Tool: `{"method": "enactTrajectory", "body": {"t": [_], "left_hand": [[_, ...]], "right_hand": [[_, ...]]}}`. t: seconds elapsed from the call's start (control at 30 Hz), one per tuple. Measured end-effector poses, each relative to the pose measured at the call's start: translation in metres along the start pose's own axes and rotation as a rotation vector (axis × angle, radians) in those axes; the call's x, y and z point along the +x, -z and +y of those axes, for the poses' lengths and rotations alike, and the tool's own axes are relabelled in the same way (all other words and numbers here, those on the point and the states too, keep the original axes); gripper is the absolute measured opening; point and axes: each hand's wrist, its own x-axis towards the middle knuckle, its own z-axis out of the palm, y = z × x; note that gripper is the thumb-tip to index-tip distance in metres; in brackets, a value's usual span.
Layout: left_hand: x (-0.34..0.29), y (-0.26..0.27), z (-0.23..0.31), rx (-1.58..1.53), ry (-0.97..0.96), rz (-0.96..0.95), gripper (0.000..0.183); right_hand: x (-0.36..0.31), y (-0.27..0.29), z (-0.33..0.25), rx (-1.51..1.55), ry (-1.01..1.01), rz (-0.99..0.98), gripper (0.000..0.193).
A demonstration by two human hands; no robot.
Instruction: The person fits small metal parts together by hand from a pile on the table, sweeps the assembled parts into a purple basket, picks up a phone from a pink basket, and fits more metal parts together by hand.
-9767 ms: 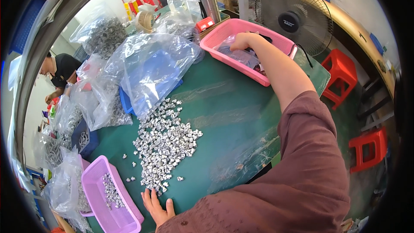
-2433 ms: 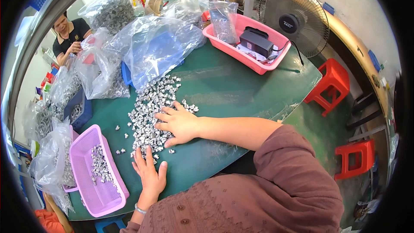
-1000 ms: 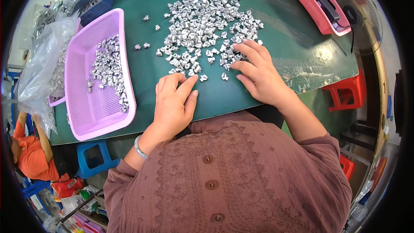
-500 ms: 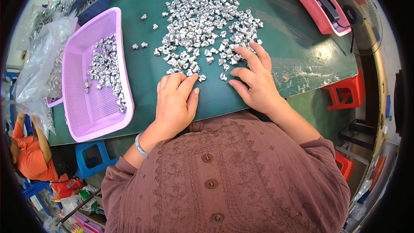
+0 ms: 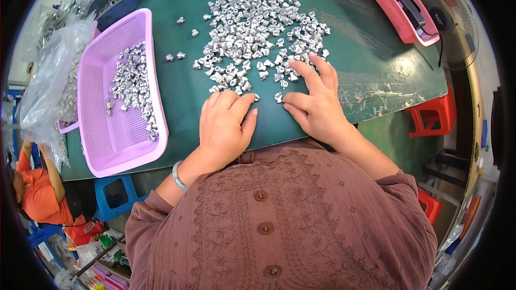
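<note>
A heap of small silver metal fittings (image 5: 252, 27) covers the middle of the green table (image 5: 177, 91). My left hand (image 5: 226, 121) rests at its near edge, fingers bent downward and thumb held apart. Its index fingertip touches a single fitting (image 5: 256, 98), partly covering it. Opposite, my right hand (image 5: 320, 99) has its fingers spread. Thumb and index tip come up beside another loose fitting (image 5: 278, 98), at its right edge, not closed around it. The two longer fingers reach onto the near right side of the heap.
Left of the heap stands a purple basket (image 5: 121, 153) holding more fittings. Several stray fittings (image 5: 175, 56) lie between. Plastic bags (image 5: 48, 75) and a dark blue bin (image 5: 115, 2) crowd the far left. A pink basket (image 5: 384, 0) stands far right. A person in orange (image 5: 43, 196) is at left.
My left hand has shifted slightly right, its index finger now over the loose fitting. My right thumb and index finger have moved left and closer together, up to the other fitting.
</note>
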Motion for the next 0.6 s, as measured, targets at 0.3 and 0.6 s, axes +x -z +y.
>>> {"method": "enactTrajectory", "body": {"t": [0.3,0.6], "left_hand": [[0.005,-0.007,0.005,-0.141,-0.091,-0.031,0.031],[0.011,-0.009,0.010,-0.098,-0.143,-0.136,0.038]], "right_hand": [[0.013,0.005,0.004,-0.052,-0.004,0.061,0.019],[0.008,0.003,0.012,-0.079,-0.004,0.026,0.014]]}}
